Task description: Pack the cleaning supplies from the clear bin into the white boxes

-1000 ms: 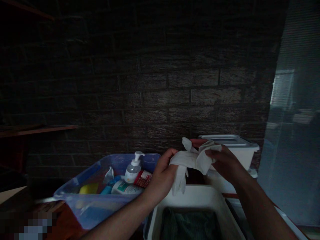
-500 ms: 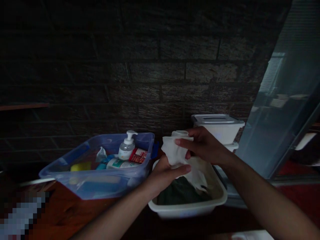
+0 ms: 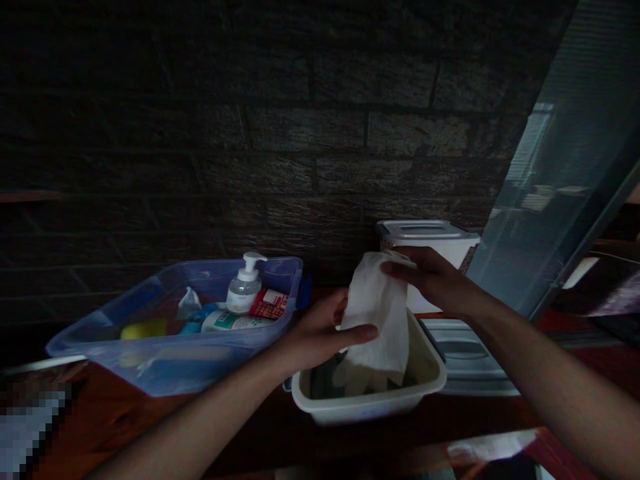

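A thin white disposable glove (image 3: 377,307) hangs between my hands, its cuff at the top and its finger ends dangling inside a white plastic bin (image 3: 370,403). My right hand (image 3: 425,270) pinches the cuff, thumb in front. Around the left side of the glove is my left hand (image 3: 333,333), its thumb lying across the front and the other fingers partly hidden behind. I cannot tell whether there is one glove or two layered together. Dark cloth (image 3: 325,377) lies in the bin below.
A translucent blue tub (image 3: 175,357) at the left holds a pump bottle (image 3: 245,287), a red packet (image 3: 270,303), a white bottle (image 3: 233,322) and a yellow item (image 3: 143,329). Behind my right hand stands a lidded white box (image 3: 430,233). A grey lid (image 3: 467,357) lies right of the bin, before a brick wall (image 3: 280,133).
The glove was bunched up and now hangs straight down, unfolded. My right hand has shifted to its cuff. The view has tilted downward and turned slightly right.
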Demonstrator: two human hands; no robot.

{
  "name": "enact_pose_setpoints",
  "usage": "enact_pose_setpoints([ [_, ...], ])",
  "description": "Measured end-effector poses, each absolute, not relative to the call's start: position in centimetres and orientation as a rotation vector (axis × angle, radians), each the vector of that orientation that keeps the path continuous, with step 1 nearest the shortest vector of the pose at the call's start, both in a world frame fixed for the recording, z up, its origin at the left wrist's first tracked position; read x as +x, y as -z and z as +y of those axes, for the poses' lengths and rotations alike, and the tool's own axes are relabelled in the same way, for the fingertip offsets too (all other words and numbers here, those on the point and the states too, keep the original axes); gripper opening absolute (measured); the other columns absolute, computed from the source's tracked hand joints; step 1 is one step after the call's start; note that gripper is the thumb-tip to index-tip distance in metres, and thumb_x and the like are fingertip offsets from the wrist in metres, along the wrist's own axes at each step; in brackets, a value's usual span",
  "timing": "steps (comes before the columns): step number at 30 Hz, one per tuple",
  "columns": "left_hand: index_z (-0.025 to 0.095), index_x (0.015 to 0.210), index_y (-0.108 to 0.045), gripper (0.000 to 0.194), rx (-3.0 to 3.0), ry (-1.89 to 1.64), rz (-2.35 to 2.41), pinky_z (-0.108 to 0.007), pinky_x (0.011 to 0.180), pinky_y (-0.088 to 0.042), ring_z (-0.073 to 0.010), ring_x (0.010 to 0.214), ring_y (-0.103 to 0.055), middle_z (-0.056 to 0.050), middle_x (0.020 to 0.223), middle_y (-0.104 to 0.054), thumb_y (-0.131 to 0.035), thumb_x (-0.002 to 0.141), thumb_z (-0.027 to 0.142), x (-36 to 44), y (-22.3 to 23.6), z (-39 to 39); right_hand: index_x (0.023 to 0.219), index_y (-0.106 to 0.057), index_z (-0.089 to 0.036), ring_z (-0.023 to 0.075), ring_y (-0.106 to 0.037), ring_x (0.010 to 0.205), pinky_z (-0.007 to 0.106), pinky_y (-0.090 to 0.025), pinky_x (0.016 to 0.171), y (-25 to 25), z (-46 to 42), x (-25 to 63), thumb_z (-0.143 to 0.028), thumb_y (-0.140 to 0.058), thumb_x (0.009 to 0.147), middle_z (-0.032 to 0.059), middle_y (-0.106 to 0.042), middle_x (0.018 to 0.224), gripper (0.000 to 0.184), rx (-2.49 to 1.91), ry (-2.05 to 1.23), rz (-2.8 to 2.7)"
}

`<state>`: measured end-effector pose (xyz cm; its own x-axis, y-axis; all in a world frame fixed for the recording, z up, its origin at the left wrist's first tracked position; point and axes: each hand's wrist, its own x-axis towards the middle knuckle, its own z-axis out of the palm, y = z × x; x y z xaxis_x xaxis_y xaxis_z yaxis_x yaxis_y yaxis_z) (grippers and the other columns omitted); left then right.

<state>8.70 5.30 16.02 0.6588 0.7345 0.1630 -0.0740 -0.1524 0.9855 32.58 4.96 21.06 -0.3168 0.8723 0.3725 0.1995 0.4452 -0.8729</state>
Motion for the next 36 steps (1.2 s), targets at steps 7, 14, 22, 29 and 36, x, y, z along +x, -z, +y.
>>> enact_pose_setpoints([
  [7,0.015,0.101,-0.073,0.032,1.838,-0.881,0.72,-0.018,0.053,-0.041,-0.0107,0.063,-0.06,0.0,0.076,-0.069,-0.073,0.09,0.045,8.6,-20.1,7.2,0.104,-0.069,-0.015,0.0133,-0.055,0.077,0.021,-0.041,0.062,-21.0,5.2,30.1,-0.039,-0.066,0.098,0.0009,-0.065,0.088,0.025,-0.91,-0.659,-2.169],
  [14,0.019,0.092,-0.066,0.026,1.81,-1.109,0.804,-0.017,0.046,-0.041,-0.009,0.052,-0.052,0.005,0.067,-0.06,-0.072,0.09,0.044,9.0,-21.6,5.9,0.132,-0.056,-0.02,0.0239,-0.066,0.108,0.033,-0.056,0.089,-15.5,4.9,30.0,-0.039,-0.094,0.069,0.0078,-0.069,0.122,0.076,-0.825,-1.362,-1.943],
  [22,0.019,0.095,-0.063,0.026,1.908,-1.175,0.923,-0.022,0.053,-0.044,-0.0149,0.064,-0.062,0.001,0.078,-0.067,-0.065,0.094,0.045,6.2,-22.4,5.7,0.115,-0.074,-0.014,0.0233,-0.07,0.09,0.027,-0.055,0.072,-14.6,4.5,34.3,-0.046,-0.076,0.086,0.0072,-0.076,0.106,0.044,-1.125,-1.354,-2.112],
  [29,0.025,0.136,-0.049,0.041,2.461,-0.608,1.237,-0.028,0.061,-0.045,-0.0208,0.074,-0.069,-0.001,0.085,-0.073,-0.056,0.096,0.03,5.1,-19.0,4.6,0.113,-0.073,-0.012,0.0202,-0.068,0.085,0.021,-0.049,0.065,-17.3,5.6,35.7,-0.028,-0.075,0.082,0.0056,-0.075,0.098,0.035,-1.145,-1.025,-2.409],
  [36,0.023,0.14,-0.057,0.048,2.863,-0.157,1.3,-0.042,0.09,-0.052,-0.0297,0.104,-0.07,-0.012,0.109,-0.073,-0.055,0.092,0.018,7.0,-15.5,3.6,0.111,-0.074,-0.016,0.0211,-0.071,0.088,0.024,-0.052,0.071,-15.7,6.8,31.7,-0.028,-0.079,0.081,0.0071,-0.075,0.104,0.033,-1.366,-0.52,-2.837],
])
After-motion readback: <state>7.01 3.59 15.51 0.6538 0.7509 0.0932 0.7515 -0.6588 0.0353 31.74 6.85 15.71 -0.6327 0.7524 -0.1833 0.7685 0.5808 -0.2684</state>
